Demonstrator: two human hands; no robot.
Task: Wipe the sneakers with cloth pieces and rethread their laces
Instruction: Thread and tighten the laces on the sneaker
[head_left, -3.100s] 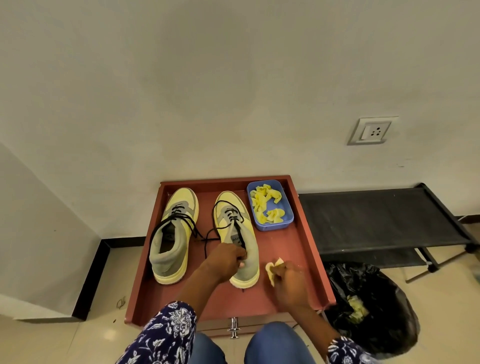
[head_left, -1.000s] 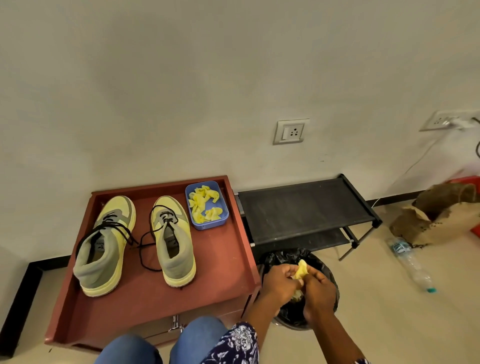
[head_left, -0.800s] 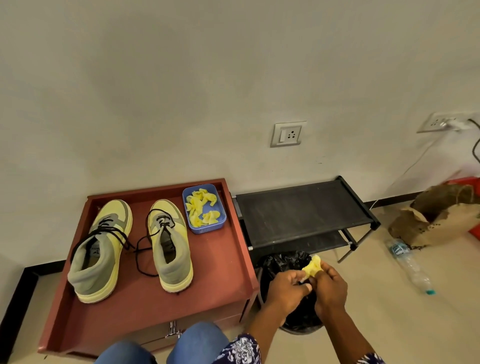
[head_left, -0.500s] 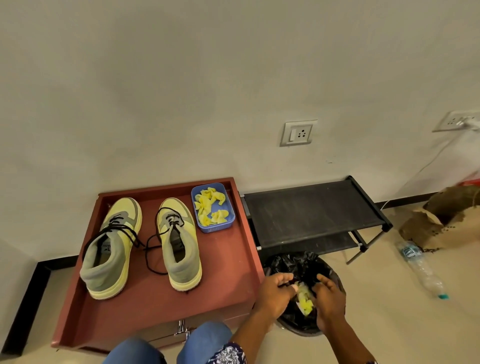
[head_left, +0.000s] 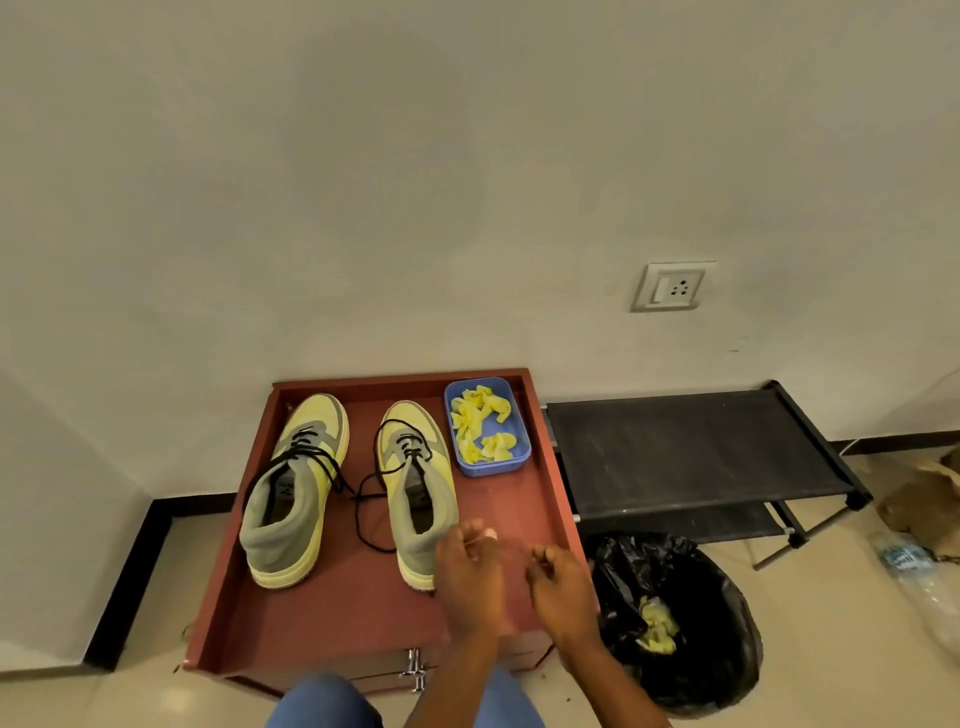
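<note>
On the tray (head_left: 540, 467): two sneakers (head_left: 296, 493) (head_left: 415, 488) side by side, left of the tub (head_left: 519, 460) at its far right corner. Rack (head_left: 696, 452) right of tray; bin (head_left: 675, 623) at tray's near right corner. Both hands (head_left: 470, 577) (head_left: 561, 587) over tray's near right part.

Single view, head-worn, wide-angle. Looks forward and steeply down from above the knees (head_left: 322, 701) onto a red bench (head_left: 358, 618) set against a wall (head_left: 467, 182). Close range: both forearms enter from the bottom edge. Takes in shoe rack (head_left: 691, 452) and bin (head_left: 691, 613) at right.
</note>
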